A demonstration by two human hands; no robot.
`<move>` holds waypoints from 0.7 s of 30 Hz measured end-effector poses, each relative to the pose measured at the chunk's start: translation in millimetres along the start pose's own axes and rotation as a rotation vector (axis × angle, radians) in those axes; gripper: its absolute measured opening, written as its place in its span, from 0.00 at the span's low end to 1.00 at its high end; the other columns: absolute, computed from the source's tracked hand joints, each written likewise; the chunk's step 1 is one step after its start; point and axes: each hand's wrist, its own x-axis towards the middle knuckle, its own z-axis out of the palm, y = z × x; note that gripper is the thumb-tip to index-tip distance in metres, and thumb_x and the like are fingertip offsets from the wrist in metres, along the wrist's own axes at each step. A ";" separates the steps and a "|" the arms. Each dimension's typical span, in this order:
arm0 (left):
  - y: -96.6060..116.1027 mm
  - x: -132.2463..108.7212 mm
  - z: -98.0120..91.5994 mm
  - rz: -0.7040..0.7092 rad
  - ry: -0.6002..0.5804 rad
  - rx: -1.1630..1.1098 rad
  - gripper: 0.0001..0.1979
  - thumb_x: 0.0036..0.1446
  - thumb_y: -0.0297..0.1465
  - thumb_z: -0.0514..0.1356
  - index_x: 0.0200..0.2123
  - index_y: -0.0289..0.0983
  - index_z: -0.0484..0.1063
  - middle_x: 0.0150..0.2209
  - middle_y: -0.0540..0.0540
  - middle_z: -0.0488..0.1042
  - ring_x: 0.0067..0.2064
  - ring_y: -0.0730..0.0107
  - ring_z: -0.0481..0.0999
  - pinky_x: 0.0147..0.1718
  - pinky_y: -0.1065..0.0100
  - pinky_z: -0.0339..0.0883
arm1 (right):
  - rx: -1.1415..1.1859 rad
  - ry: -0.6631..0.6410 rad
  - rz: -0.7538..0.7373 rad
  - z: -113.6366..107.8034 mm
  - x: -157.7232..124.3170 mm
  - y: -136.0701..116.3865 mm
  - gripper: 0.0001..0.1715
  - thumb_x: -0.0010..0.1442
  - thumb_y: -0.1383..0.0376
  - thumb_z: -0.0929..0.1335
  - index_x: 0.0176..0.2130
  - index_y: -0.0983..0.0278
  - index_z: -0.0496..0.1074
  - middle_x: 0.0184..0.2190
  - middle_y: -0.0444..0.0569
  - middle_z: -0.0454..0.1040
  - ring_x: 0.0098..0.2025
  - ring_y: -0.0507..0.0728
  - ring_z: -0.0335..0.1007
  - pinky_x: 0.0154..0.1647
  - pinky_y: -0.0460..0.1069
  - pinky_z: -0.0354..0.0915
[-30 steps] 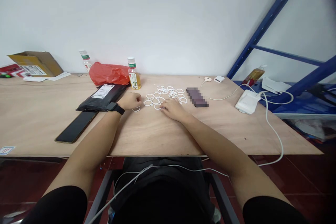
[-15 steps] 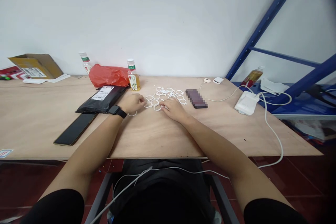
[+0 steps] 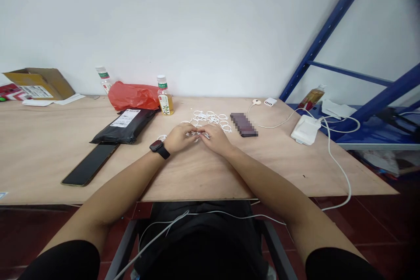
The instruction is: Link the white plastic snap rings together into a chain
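My left hand [image 3: 181,137], with a black watch [image 3: 159,149] on its wrist, meets my right hand [image 3: 215,137] at the fingertips. Both have their fingers drawn together on a small white plastic ring, mostly hidden between them. Just beyond my hands lies a loose cluster of several white rings [image 3: 226,128], each with a small tab. Apart from that cluster, white ring pieces [image 3: 162,137] rest to the left, partly behind my left hand.
On the left are a black parcel [image 3: 129,127], a phone [image 3: 90,164], a red plastic bag [image 3: 131,96], an open cardboard box [image 3: 46,84] and drink bottles [image 3: 165,98]. Rightward lie a pixelated dark phone [image 3: 244,124], a white charger [image 3: 306,130] with cables, and a blue rack [image 3: 328,30].
My left hand has moved right and toward me, from the left side of the cluster to meet my right hand. A white ring is now between their fingertips. The view has shifted slightly.
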 end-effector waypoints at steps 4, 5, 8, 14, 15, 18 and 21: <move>-1.5 -0.9 1.0 -0.015 0.016 -0.016 0.12 0.61 0.39 0.61 0.40 0.38 0.78 0.34 0.44 0.78 0.37 0.66 0.76 0.41 0.64 0.68 | 0.080 0.029 0.021 0.0 0.1 -2.4 0.13 0.62 0.68 0.66 0.46 0.60 0.75 0.41 0.49 0.79 0.45 0.59 0.72 0.50 0.55 0.64; -1.8 -0.8 1.4 -0.013 0.025 -0.014 0.12 0.61 0.40 0.61 0.40 0.38 0.78 0.34 0.44 0.78 0.37 0.66 0.76 0.41 0.64 0.68 | 0.099 0.032 0.029 0.0 0.2 -2.4 0.13 0.62 0.67 0.66 0.46 0.59 0.76 0.41 0.49 0.79 0.45 0.58 0.73 0.50 0.54 0.65; -3.5 -0.6 2.1 -0.022 0.051 -0.012 0.13 0.61 0.41 0.61 0.38 0.37 0.78 0.34 0.43 0.78 0.36 0.66 0.76 0.38 0.65 0.69 | 0.130 0.032 0.042 0.2 0.7 -0.7 0.13 0.62 0.67 0.66 0.45 0.59 0.76 0.41 0.49 0.80 0.44 0.58 0.73 0.50 0.54 0.66; -6.1 -1.3 2.8 -0.028 0.066 0.029 0.13 0.63 0.40 0.59 0.37 0.38 0.79 0.33 0.44 0.79 0.34 0.67 0.75 0.37 0.65 0.68 | 0.102 0.039 0.014 -0.8 1.1 0.8 0.12 0.64 0.68 0.65 0.43 0.59 0.78 0.39 0.48 0.80 0.44 0.57 0.73 0.50 0.53 0.65; -5.8 -1.4 3.1 -0.028 0.065 0.032 0.12 0.63 0.39 0.59 0.37 0.38 0.79 0.33 0.44 0.79 0.33 0.68 0.75 0.37 0.65 0.67 | 0.093 0.040 0.020 -1.3 1.1 0.3 0.12 0.64 0.67 0.65 0.43 0.59 0.78 0.39 0.48 0.80 0.43 0.57 0.73 0.49 0.53 0.65; -4.2 -1.3 4.4 -0.024 0.066 0.033 0.11 0.63 0.37 0.59 0.37 0.38 0.79 0.32 0.45 0.79 0.33 0.68 0.75 0.37 0.65 0.67 | 0.071 0.043 0.040 -2.5 0.9 -1.6 0.10 0.64 0.65 0.66 0.43 0.59 0.78 0.39 0.48 0.80 0.42 0.57 0.73 0.49 0.53 0.64; -3.0 -1.5 5.3 -0.021 0.072 0.036 0.10 0.62 0.35 0.60 0.35 0.38 0.79 0.31 0.45 0.78 0.33 0.68 0.74 0.37 0.66 0.67 | 0.059 0.051 0.055 -2.5 0.5 -2.5 0.10 0.63 0.65 0.67 0.43 0.59 0.78 0.38 0.48 0.80 0.41 0.57 0.73 0.48 0.53 0.64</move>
